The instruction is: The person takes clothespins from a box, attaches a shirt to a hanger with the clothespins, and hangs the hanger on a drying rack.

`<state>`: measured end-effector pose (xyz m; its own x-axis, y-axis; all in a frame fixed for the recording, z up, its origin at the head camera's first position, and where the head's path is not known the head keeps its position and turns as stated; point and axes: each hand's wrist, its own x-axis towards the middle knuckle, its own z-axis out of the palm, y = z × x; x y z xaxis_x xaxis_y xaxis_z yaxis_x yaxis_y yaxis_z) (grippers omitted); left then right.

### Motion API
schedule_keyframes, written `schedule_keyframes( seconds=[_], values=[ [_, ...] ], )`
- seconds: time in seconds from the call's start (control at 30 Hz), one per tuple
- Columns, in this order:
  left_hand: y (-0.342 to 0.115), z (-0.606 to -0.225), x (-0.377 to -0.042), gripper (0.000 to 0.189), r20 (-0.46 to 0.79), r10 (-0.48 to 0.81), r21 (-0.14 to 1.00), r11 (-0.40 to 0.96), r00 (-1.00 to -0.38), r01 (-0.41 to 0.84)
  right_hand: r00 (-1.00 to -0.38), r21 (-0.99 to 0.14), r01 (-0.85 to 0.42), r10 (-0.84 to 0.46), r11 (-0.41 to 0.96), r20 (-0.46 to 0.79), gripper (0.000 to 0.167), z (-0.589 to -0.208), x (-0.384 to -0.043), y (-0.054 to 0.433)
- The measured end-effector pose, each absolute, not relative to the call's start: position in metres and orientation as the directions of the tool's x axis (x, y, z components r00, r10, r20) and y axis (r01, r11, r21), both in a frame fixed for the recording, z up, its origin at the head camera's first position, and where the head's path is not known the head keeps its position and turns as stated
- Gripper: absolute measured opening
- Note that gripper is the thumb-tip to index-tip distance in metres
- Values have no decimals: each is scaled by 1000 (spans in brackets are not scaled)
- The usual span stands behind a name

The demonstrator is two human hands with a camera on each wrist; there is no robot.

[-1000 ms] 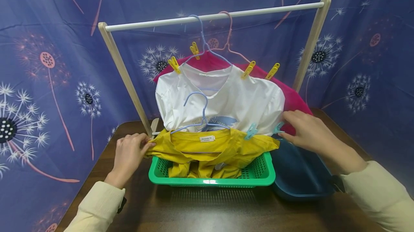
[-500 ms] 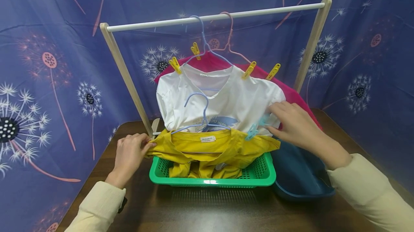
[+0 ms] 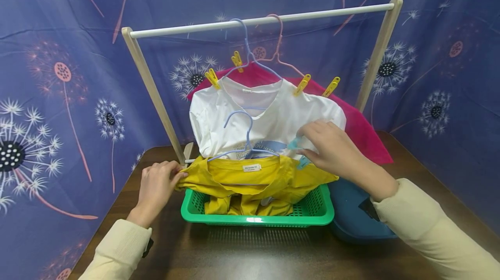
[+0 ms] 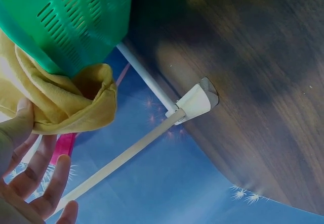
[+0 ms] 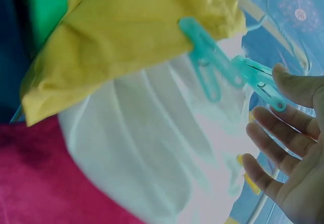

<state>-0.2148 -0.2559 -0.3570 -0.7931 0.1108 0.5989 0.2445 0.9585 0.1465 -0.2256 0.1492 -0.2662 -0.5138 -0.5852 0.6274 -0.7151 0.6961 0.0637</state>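
A yellow shirt [image 3: 308, 178] lies over a green basket [image 3: 258, 220], with a blue hanger [image 3: 249, 129] in its neck. My left hand [image 3: 155, 191] pinches its left sleeve end [image 4: 76, 105] between thumb and fingers. My right hand [image 3: 337, 149] holds a light-blue clothespin [image 5: 259, 81] between thumb and fingertips, above the shirt's right shoulder. Close beside it, a second light-blue clothespin [image 5: 205, 57] is clipped to the yellow fabric. Directly behind, a white shirt [image 3: 312, 106] hangs on another blue hanger.
A rack with a white rod [image 3: 175, 29] stands behind, also bearing a magenta garment [image 3: 361, 136] on a pink hanger [image 3: 279, 39]. Yellow clothespins [image 3: 302, 85] grip the hung clothes. A dark blue basin [image 3: 355, 215] sits right of the basket on the brown table [image 3: 250, 256].
My right hand has moved left from above the basin to the yellow shirt's right shoulder, carrying the light-blue clothespin. My left hand keeps its hold on the sleeve.
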Motion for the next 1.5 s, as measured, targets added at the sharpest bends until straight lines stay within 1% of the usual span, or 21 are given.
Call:
schedule_keyframes(
  seconds=[0.2,0.4,0.6,0.93,1.0,1.1,1.27,1.5],
  values=[
    [-256,-358,-215,15,609,118,143,957,-784,254,-460,83,-768,-637,635,619,35,-267,-223,129],
    [-256,-358,-214,14,614,120,146,954,-780,262,-404,132,-806,-698,578,592,32,-265,-219,106],
    [-255,-357,-215,14,613,117,146,955,-781,258,-382,180,-814,-742,553,550,35,-265,-214,85],
    [-255,-358,-216,13,621,121,145,953,-775,265,-334,274,-811,-795,516,507,27,-268,-215,51],
    [-255,-358,-216,13,623,122,145,953,-772,267,-330,283,-810,-798,514,505,27,-268,-216,45],
    [-255,-358,-216,13,624,123,145,952,-771,269,-333,267,-814,-791,515,513,25,-269,-217,34],
    [-256,-359,-216,13,621,127,146,951,-773,273,-361,225,-816,-774,532,521,22,-267,-221,18],
    [-256,-359,-216,12,616,127,154,948,-777,277,-398,179,-822,-771,541,497,18,-262,-227,-4]
  ],
)
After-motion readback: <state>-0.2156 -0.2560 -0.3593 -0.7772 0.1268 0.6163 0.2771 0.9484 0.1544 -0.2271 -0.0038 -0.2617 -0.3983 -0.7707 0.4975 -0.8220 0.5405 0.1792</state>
